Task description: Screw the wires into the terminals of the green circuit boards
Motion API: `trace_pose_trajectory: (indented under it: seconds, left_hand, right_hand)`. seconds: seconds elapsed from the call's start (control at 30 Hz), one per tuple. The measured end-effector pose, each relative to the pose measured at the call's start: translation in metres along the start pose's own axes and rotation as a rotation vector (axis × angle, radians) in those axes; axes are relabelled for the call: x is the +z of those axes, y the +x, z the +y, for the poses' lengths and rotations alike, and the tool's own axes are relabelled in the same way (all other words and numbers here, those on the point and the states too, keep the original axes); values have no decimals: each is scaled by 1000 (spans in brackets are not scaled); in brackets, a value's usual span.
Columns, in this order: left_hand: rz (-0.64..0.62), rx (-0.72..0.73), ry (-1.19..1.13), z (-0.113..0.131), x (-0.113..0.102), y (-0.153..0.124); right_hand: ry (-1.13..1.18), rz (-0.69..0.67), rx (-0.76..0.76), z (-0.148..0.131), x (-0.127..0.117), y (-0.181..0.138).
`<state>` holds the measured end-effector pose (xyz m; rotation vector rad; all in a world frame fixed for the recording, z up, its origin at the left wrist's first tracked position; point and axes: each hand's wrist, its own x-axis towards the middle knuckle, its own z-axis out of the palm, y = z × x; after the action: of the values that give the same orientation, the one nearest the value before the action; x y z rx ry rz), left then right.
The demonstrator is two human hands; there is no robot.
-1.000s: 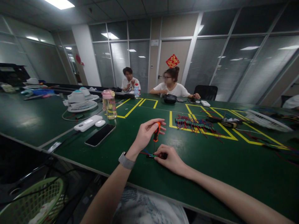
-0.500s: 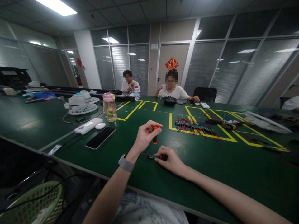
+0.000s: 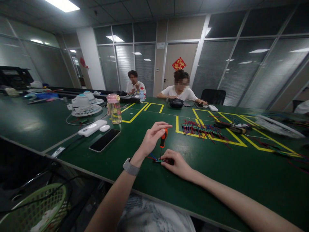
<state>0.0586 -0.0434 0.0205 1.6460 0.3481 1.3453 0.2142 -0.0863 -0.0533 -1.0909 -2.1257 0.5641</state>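
Note:
My left hand (image 3: 152,138), with a watch on its wrist, is closed around the handle of an orange-and-black screwdriver (image 3: 163,139). Its fingers lie over the top of the handle, two of them stretched to the right. The thin shaft points down, leaning slightly, and its tip is at a small green circuit board (image 3: 158,160) on the table. Pinching the right end of that board is my right hand (image 3: 175,163), which rests on the tabletop and partly hides it. Red and blue wires leave the board on the left.
A row of wired circuit boards (image 3: 202,129) lies on yellow tape ahead right. To the left are a phone (image 3: 105,140), a white power bank (image 3: 92,128), a pink-lidded bottle (image 3: 114,109) and white fan parts (image 3: 86,108). Two people sit across the green table (image 3: 135,137).
The screwdriver handle has tilted to the right, and my left fingers have straightened over its top. My right hand has stayed on the board. The person across has turned their head.

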Motion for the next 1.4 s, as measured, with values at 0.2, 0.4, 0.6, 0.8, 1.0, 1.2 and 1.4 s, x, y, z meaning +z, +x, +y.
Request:
trace_pose_trajectory:
  seconds: [0.2,0.4,0.6,0.8,1.0,1.2,1.4]
  left_hand:
    - [59,-2,20,-1,-1,0]
    - [16,-16,-4,2,-1,0]
    - [134,27,128,0,-3,1]
    - [1,-68,-71,-1,0,1]
    - [128,51,179,-1,-1,1]
    - [0,-34,-37,-2,1,0]
    - [14,35,34,0,0,0]
  right_hand:
    - [3,-11,-4,1,-1,-1]
    - [-6,-11,-14,4,1,-1]
    - [11,-12,-7,4,1,0]
    - [27,-11,-13,5,1,0]
    - [26,-13,-22,4,1,-2]
    - [-6,1,-17,6,2,-1]
    - [-4,-6,7,5,2,-1]
